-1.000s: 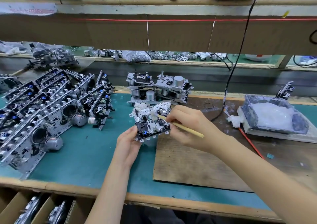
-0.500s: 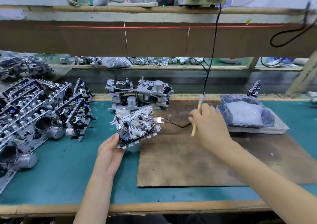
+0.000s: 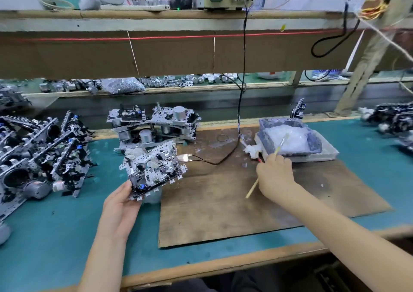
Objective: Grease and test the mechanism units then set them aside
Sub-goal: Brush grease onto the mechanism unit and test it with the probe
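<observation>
Mechanism unit (image 3: 154,171): held tilted over the worktop (image 3: 55,236) at the left edge of the board (image 3: 223,202), near corner pinched in the grip of the left hand (image 3: 121,204); a wired test clip (image 3: 184,158) touches its right side. Right hand (image 3: 276,174): grip curled round a thin brush (image 3: 280,145), bristles over the white grease tray (image 3: 267,143). Judged best practice: load the tip sparingly, hold the unit steady, keep grease off the clip contact.

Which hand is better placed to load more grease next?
Right. The right hand grips the brush, its bristles over the grease tray; the left hand is occupied holding the unit.
</observation>
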### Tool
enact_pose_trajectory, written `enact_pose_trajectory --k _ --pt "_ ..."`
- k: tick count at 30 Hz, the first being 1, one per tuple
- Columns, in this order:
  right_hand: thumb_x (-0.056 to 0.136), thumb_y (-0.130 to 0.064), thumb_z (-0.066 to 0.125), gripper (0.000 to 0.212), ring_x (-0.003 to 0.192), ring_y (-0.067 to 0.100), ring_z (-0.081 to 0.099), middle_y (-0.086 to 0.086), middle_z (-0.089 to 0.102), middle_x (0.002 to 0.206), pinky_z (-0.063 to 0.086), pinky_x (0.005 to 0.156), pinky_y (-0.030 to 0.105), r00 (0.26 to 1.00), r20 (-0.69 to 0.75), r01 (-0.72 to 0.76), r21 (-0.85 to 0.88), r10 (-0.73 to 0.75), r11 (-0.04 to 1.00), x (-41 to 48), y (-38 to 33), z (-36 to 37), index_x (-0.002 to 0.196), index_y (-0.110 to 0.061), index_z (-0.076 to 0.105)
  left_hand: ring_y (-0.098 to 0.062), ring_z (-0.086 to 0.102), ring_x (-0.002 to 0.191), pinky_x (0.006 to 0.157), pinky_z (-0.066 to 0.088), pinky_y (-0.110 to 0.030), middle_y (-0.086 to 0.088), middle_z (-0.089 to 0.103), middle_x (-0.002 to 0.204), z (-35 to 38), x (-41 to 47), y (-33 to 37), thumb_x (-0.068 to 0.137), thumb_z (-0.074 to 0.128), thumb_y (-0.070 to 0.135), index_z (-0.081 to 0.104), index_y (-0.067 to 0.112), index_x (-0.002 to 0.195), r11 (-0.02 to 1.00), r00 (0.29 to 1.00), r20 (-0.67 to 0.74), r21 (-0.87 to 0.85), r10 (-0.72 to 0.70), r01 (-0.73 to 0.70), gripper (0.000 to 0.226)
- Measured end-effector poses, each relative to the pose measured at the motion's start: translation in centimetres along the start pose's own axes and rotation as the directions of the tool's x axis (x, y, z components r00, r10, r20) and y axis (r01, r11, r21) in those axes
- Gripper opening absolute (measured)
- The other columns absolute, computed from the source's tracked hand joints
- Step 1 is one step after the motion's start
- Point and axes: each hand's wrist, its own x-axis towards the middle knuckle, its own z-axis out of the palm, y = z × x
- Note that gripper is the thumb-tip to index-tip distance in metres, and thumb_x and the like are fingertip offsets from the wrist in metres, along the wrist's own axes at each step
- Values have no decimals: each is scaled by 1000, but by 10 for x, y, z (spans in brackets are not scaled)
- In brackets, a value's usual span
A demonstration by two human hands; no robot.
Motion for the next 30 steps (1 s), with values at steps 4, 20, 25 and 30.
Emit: enact_pose_trajectory --k 4,20,25,30 --pt "91 -20 51 28 117 28 40 10 42 126 30 96 35 998 61 21 -40 -18 999 0 0 -5 118 -16 56 -6 70 74 63 55 -16 2 74 81 3 -1 1 99 27 4 79 16 68 1000 1000 21 29 -4 4 61" --pt "98 -32 39 32 67 14 44 -2 43 72 46 75 34 797 -97 268 941 -596 206 -17 -133 -26 70 -16 43 -18 69 80 66 56 -24 -9 73 91 8 -7 6 99 30 4 66 -2 98 1000 1000 -27 12 -1 1 36" --pt "95 -24 50 18 106 11 47 3 50 115 37 88 11 935 -214 173 971 -282 -163 -32 -183 -20 106 -13 59 -20 66 86 75 57 -26 -9 72 90 6 -5 6 96 35 9 65 1 98 996 998 -56 -85 -26 21 31" --pt "94 -13 50 12 107 10 50 4 53 115 38 88 8 957 -247 163 891 -152 -423 -42 -203 -30 100 -21 55 -26 57 103 104 34 -49 -13 63 112 5 -6 5 84 46 21 60 4 111 998 999 -38 -63 -16 14 35"
